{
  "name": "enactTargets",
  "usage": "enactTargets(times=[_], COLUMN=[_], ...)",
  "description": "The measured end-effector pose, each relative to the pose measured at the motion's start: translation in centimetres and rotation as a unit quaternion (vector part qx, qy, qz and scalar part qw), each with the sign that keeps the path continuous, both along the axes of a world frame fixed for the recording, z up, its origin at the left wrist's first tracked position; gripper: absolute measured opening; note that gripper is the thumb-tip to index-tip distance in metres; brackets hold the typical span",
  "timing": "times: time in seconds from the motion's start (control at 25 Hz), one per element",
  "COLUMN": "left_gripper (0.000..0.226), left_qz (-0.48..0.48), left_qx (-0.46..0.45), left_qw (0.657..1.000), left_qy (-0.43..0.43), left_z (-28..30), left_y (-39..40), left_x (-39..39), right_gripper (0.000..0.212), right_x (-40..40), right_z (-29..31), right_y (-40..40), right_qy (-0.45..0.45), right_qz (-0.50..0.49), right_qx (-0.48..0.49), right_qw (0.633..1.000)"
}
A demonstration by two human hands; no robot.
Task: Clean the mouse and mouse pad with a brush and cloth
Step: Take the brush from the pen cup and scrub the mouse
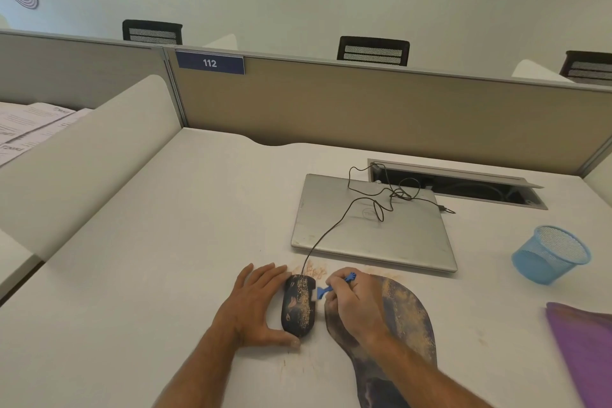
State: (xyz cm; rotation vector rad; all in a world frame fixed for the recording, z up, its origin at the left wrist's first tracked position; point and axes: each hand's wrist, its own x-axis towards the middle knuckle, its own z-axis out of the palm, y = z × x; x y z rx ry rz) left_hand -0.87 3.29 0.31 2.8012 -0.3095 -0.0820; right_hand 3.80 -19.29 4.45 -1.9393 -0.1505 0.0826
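A black wired mouse (297,305), speckled with sandy dust, lies on the white desk. My left hand (253,301) cups its left side, thumb at the rear end. My right hand (356,303) pinches a small blue brush (323,291) whose white bristles touch the mouse's right flank. Under my right wrist lies the dark, dust-covered mouse pad (404,315). A purple cloth (586,344) rests at the right edge of the desk.
A closed silver laptop (371,225) lies behind the mouse with the mouse cable (334,225) looped over it. A blue mesh cup (551,253) stands to the right. An open cable hatch (463,182) sits by the partition (364,106). Dust lies scattered near the mouse.
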Motion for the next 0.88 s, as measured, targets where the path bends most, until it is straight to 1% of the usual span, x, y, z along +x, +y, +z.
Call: enactTargets(times=[0.08,0.16,0.24,0.32,0.44,0.6,0.76,0.88], left_gripper=[0.129,0.129,0.129,0.129,0.13,0.129,0.129,0.129], left_qz=[0.0,-0.001,-0.001,0.0,-0.001,-0.001,0.001,0.001], left_qx=[0.002,0.007,0.004,0.001,-0.003,-0.008,-0.008,-0.009], left_qw=[1.0,1.0,1.0,1.0,1.0,1.0,0.999,0.999], left_qy=[-0.004,-0.005,-0.008,-0.012,-0.019,-0.026,-0.032,-0.03], left_z=[-0.1,-0.3,-0.4,-0.4,-0.5,-0.7,-0.9,-1.0], left_y=[0.1,0.0,0.1,0.1,0.0,0.1,0.1,0.1], left_x=[0.0,0.0,0.0,0.1,0.1,0.0,0.1,0.1], right_gripper=[0.023,0.025,0.024,0.024,0.023,0.025,0.026,0.027], right_x=[-0.4,-0.8,-1.0,-1.3,-2.1,-2.4,-3.5,-3.8], right_z=[-0.2,-0.3,-0.6,-0.9,-1.2,-1.2,-1.1,-1.0], right_y=[0.0,-0.2,-0.5,-0.7,-0.8,-1.2,-1.4,-1.7], right_qy=[0.008,-0.005,-0.019,-0.014,-0.012,-0.024,-0.03,-0.057], right_qz=[0.011,0.029,0.022,0.019,0.052,0.04,0.092,0.081], right_qx=[0.009,0.0,0.01,0.02,0.011,0.028,-0.005,-0.011], right_qw=[1.0,1.0,1.0,1.0,0.998,0.999,0.995,0.995])
